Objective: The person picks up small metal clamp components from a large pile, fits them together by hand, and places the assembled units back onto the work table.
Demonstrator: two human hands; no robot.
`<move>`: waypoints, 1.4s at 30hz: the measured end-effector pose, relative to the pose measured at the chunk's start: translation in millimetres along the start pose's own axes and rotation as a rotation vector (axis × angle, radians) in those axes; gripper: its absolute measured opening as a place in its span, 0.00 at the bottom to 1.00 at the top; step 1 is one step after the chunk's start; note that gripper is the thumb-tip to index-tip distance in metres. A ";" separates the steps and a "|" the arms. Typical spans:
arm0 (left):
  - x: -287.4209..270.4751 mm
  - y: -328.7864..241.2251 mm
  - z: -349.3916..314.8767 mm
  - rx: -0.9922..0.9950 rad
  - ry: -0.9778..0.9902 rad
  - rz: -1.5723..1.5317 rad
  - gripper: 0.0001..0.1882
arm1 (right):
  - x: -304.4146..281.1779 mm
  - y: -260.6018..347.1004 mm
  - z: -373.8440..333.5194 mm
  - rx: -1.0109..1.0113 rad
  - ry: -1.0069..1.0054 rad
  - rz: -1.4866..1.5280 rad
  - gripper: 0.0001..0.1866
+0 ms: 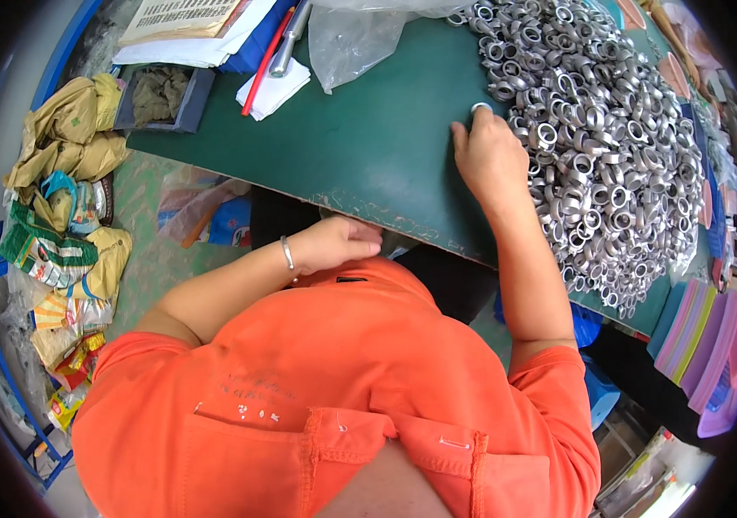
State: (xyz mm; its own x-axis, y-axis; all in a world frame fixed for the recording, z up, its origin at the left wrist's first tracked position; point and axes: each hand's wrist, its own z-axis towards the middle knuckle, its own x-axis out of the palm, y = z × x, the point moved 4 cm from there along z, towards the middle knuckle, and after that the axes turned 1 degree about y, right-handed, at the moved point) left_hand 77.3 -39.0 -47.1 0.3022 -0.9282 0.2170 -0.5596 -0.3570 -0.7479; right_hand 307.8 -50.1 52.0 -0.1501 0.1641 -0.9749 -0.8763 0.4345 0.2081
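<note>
My right hand (491, 160) rests on the green tabletop (368, 138), at the left edge of a large heap of grey metal rings (606, 164). Its fingers are bent, and a single metal ring (481, 107) shows at their tips. The undersides of those fingers are hidden. My left hand (341, 243) is held close to my waist, just below the table's near edge. Its fingers are curled together, and whatever lies in them, if anything, is hidden. A silvery bracelet (287, 252) circles that wrist.
Clear plastic sheeting (355, 39), a red stick (266, 62) and a metal rod (291, 39) lie at the back. A dark blue bin (200, 99) holds a grey cloth. Crumpled sacks (75, 164) line the left side; pastel plastic trays (705, 341) stand at the right.
</note>
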 end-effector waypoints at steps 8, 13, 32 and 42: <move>3.8 -71.8 -33.8 0.329 -0.050 -0.252 0.07 | -11.3 20.7 -55.1 -0.274 0.017 0.808 0.06; 0.0 -90.9 -34.3 0.445 -0.161 -0.267 0.07 | -12.6 32.8 -84.0 -0.322 0.008 1.120 0.08; 15.9 -90.9 -56.6 0.804 -0.304 0.516 0.08 | -14.4 41.0 -111.7 -0.567 -0.094 0.873 0.09; -0.5 -35.2 -29.5 0.722 -0.381 0.998 0.19 | -62.4 -1.4 -64.2 -0.489 -0.328 0.251 0.16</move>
State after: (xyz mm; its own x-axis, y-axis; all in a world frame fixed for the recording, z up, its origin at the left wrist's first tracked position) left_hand 74.1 -29.1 -2.4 0.2638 -0.6285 -0.7318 -0.1640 0.7184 -0.6761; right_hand 289.0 -117.8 107.5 -0.2979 0.5048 -0.8102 -0.9520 -0.0941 0.2914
